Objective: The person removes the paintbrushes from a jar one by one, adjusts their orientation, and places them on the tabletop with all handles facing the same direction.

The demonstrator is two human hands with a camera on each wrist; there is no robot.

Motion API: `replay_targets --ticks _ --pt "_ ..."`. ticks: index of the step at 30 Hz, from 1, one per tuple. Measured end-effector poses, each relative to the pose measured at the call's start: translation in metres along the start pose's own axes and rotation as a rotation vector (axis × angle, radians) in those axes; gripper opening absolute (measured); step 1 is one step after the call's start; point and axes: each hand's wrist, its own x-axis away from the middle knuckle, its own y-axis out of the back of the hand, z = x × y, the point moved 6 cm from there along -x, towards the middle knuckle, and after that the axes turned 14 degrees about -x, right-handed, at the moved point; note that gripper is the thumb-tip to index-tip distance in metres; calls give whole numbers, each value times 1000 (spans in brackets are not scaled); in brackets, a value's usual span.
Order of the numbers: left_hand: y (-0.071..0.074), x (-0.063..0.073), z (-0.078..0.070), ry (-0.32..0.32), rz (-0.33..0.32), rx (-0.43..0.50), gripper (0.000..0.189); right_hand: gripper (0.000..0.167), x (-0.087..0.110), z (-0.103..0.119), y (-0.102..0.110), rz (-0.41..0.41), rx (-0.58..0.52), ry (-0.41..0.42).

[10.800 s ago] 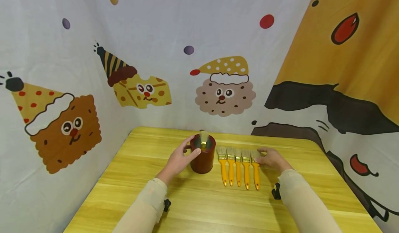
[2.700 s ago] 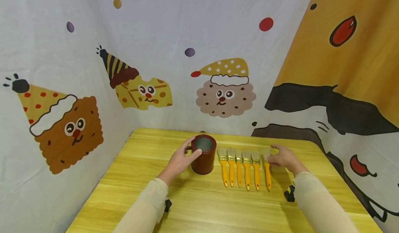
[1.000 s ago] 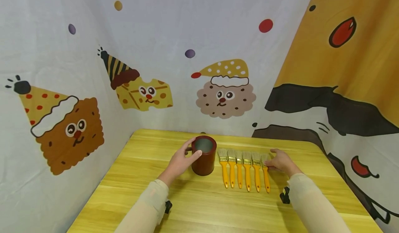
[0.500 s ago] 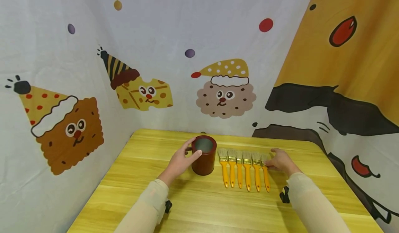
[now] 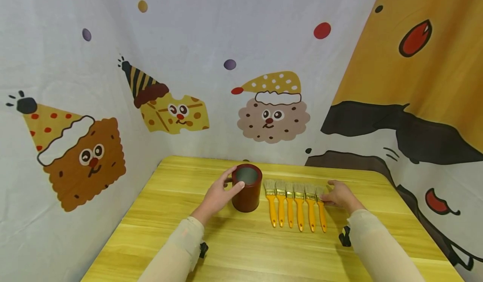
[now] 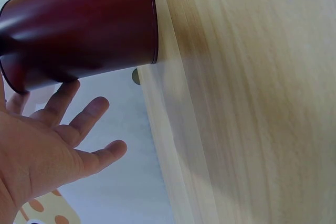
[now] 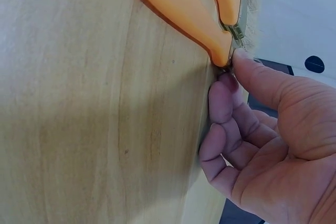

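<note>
A dark red-brown mug (image 5: 246, 196) stands upright on the wooden table, its opening showing no brush inside. My left hand (image 5: 216, 196) holds it at the handle side, thumb on the near rim and index finger at the far rim. In the left wrist view, the other fingers spread loosely beside the mug (image 6: 84, 30). Right of the mug lies a row of several paintbrushes (image 5: 281, 208) with orange handles, bristles pointing away. My right hand (image 5: 341, 196) pinches the rightmost paintbrush (image 5: 322, 217) near its ferrule; thumb and index finger meet there in the right wrist view.
The yellow wood-grain table (image 5: 264, 252) ends at a back edge against a white cloth wall (image 5: 188, 30) with printed cartoon figures. A black wrist device (image 5: 344, 236) sits under the right sleeve, another black device (image 5: 203, 249) under the left.
Earlier a paintbrush stood in the mug; it is gone from there and a further brush lies in the row. My right hand moved that brush left, close to the others. The last half second shows no movement.
</note>
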Motion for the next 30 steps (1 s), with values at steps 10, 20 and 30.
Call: replay_targets --ticks 10,20,30 --pt "1 1 -1 3 1 0 74 90 0 -1 -1 0 -21 -4" --pt "1 1 0 -1 0 2 73 92 0 -2 1 5 1 10" --pt "0 -1 1 -1 -1 9 72 94 5 -1 3 26 -35 18"
